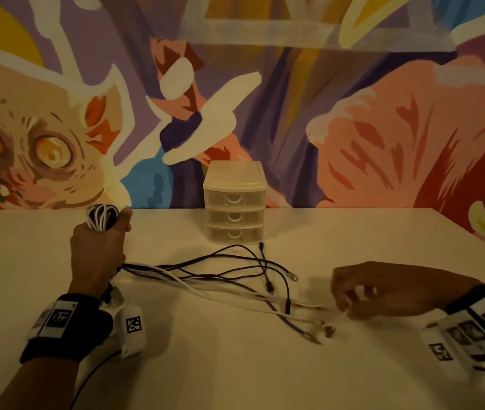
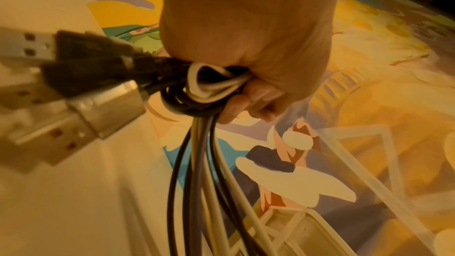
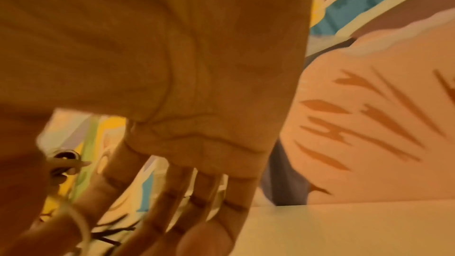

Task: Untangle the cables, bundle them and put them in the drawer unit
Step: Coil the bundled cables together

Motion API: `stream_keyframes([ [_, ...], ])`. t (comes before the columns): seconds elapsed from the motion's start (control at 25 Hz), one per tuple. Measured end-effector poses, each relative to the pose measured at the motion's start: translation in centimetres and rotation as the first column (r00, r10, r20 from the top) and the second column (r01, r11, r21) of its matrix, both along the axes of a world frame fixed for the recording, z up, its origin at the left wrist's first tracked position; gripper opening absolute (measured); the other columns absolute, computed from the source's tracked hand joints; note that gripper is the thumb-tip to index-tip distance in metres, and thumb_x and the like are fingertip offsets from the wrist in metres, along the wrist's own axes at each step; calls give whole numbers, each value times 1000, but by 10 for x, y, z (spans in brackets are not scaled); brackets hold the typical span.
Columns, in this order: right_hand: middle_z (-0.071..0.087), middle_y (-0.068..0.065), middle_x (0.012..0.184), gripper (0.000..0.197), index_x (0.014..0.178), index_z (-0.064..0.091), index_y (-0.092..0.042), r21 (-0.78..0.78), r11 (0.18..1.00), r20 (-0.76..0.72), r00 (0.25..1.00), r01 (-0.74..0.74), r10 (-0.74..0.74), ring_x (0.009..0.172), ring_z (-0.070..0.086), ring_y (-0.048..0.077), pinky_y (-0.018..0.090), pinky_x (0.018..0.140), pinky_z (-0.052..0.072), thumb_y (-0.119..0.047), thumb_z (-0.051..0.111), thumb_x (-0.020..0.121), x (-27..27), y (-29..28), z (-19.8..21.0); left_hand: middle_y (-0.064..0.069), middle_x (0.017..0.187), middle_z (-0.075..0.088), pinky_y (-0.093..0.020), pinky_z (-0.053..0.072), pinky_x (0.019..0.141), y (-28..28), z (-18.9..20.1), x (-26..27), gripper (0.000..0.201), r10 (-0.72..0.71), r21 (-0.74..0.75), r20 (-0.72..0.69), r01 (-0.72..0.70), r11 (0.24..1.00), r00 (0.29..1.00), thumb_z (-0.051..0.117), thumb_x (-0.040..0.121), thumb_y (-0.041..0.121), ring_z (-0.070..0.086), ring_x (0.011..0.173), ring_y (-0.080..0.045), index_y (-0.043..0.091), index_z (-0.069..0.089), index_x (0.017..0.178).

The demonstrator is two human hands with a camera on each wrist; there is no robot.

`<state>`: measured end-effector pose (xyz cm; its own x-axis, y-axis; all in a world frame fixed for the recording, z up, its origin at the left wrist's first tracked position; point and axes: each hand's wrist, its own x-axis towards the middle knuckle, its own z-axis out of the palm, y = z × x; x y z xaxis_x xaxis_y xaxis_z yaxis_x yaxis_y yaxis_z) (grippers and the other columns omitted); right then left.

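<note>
My left hand (image 1: 102, 247) grips a coiled bundle of black and white cables (image 1: 102, 218), held upright above the table's left side. In the left wrist view the fingers (image 2: 248, 100) curl round the loops (image 2: 209, 85), and several USB plugs (image 2: 74, 89) stick out to the left. Loose black, purple and white cable tails (image 1: 220, 276) run from that hand across the table to the right. My right hand (image 1: 350, 306) pinches the end of a white cable (image 1: 309, 304) low over the table. The white cable (image 3: 78, 219) shows blurred beside its fingers (image 3: 177, 198). The small three-drawer unit (image 1: 234, 202) stands behind, all drawers shut.
The pale table (image 1: 235, 374) ends at a painted mural wall just behind the drawer unit. Small plug ends (image 1: 324, 332) lie near the right hand. Wrist straps with printed markers (image 1: 61, 318) sit on both arms.
</note>
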<state>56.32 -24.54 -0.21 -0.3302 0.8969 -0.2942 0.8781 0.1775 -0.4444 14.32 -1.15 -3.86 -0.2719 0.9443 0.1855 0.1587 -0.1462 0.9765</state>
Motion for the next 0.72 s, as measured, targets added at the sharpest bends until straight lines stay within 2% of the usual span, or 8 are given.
stream_keyframes([
  [0.12,76,-4,91,58,85,79,-22,-150,964,-40,973,219,-227,84,68,16,32,81,51,-64,42,99,19,-14,-2,-12,57,45,-27,37,49,1,0,-3,46,16,-8,2,-16,1000,1000,74,91,57,43,44,-29,15,65,75],
  [0.2,76,-11,84,48,80,78,-30,-9,960,91,956,280,-279,76,68,9,25,76,53,-67,55,100,27,-16,-16,-10,57,46,-27,37,49,0,0,0,46,10,-15,8,-10,1000,1000,74,91,57,44,44,-29,16,65,75],
  [0.28,71,-22,95,10,87,72,-41,122,964,156,954,237,-255,84,67,5,24,73,55,-43,74,96,37,-14,-29,-9,58,46,-27,36,48,0,0,2,45,9,-24,16,-9,1000,1000,74,90,58,44,44,-29,17,65,75],
  [0.36,63,-23,108,36,96,65,-47,144,972,142,968,185,-205,92,63,6,27,75,56,-11,65,92,45,-14,-31,-9,58,45,-27,36,46,0,1,3,46,14,-36,21,-14,999,1000,75,90,58,44,44,-28,16,65,76],
  [0.48,58,-23,123,52,95,65,-43,156,985,99,991,76,-93,114,59,3,33,93,53,6,55,81,49,-7,-30,-9,60,44,-27,35,47,-2,3,3,44,0,-43,53,2,999,999,74,92,54,42,44,-27,13,64,79],
  [0.56,48,-29,141,40,96,68,-39,137,987,20,995,89,-93,134,50,0,40,106,51,-1,65,86,43,3,-26,-10,59,42,-29,34,48,-4,4,5,43,-30,-41,102,34,999,994,74,92,52,40,41,-23,12,64,82],
  [0.64,41,-29,149,27,107,66,-40,259,955,-65,989,143,-131,140,46,0,44,110,50,-26,77,87,14,25,-15,-9,58,40,-30,33,49,-4,6,5,41,-49,-27,153,54,998,987,76,92,49,36,35,-17,11,63,80],
  [0.72,45,-25,150,46,126,58,-42,387,909,-114,987,153,-118,138,48,0,39,116,45,-57,78,87,-47,54,-4,-6,54,37,-29,30,49,-4,7,6,40,-60,-21,221,66,998,973,77,92,45,33,35,-17,12,60,76],
])
